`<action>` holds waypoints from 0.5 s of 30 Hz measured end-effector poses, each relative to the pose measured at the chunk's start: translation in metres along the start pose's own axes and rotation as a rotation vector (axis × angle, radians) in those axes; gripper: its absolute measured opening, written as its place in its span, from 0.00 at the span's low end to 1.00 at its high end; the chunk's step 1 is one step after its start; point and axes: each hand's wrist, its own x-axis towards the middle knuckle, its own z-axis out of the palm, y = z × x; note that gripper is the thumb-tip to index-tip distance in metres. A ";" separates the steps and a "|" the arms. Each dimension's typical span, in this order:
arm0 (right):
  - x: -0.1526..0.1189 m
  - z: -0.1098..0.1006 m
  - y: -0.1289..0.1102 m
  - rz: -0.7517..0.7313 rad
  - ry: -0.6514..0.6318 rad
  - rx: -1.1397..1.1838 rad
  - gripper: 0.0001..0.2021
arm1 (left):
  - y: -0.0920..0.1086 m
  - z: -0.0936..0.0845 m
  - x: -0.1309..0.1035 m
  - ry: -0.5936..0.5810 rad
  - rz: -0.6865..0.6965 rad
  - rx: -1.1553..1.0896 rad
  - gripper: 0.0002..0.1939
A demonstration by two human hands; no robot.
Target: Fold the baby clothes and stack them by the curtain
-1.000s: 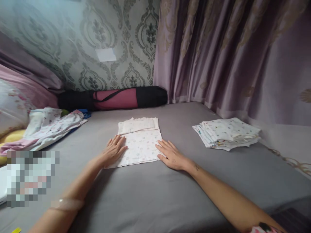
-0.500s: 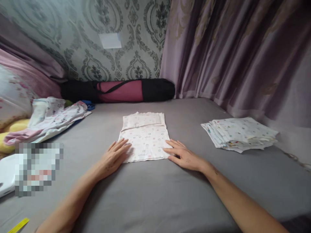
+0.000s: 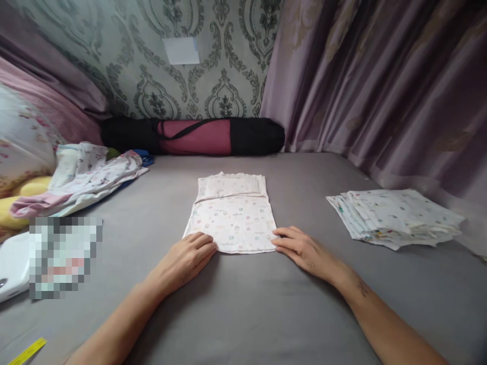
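Note:
A white cloth garment (image 3: 236,218) with small printed figures lies flat on the grey sheet (image 3: 243,309), its far end folded over in layers. My left hand (image 3: 192,253) rests on its near left corner, fingers pressed together and curled over the edge. At the near right corner my right hand (image 3: 304,249) has its fingertips on the cloth's edge, fingers bent and close together, the thumb hidden.
To the right is a stack of folded printed cloths (image 3: 395,215). On the left lie loose clothes (image 3: 95,175), a white device (image 3: 15,263), a blurred-out item and a yellow strip (image 3: 28,352). A black and pink long bag (image 3: 198,137) lies along the wall.
My left hand has shifted right along the near edge and its fingers have closed up. My right hand's fingers have drawn together at the corner. The view has shifted slightly.

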 end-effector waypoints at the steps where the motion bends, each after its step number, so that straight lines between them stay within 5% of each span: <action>1: 0.000 0.001 0.001 -0.002 0.004 -0.009 0.13 | 0.000 0.002 0.000 -0.003 -0.003 0.005 0.15; 9: 0.004 0.009 0.003 -0.011 0.083 -0.009 0.15 | -0.002 0.012 0.000 0.083 -0.127 -0.003 0.14; 15: 0.008 0.008 0.002 -0.029 0.100 -0.056 0.14 | -0.005 0.013 0.009 0.040 -0.204 -0.038 0.14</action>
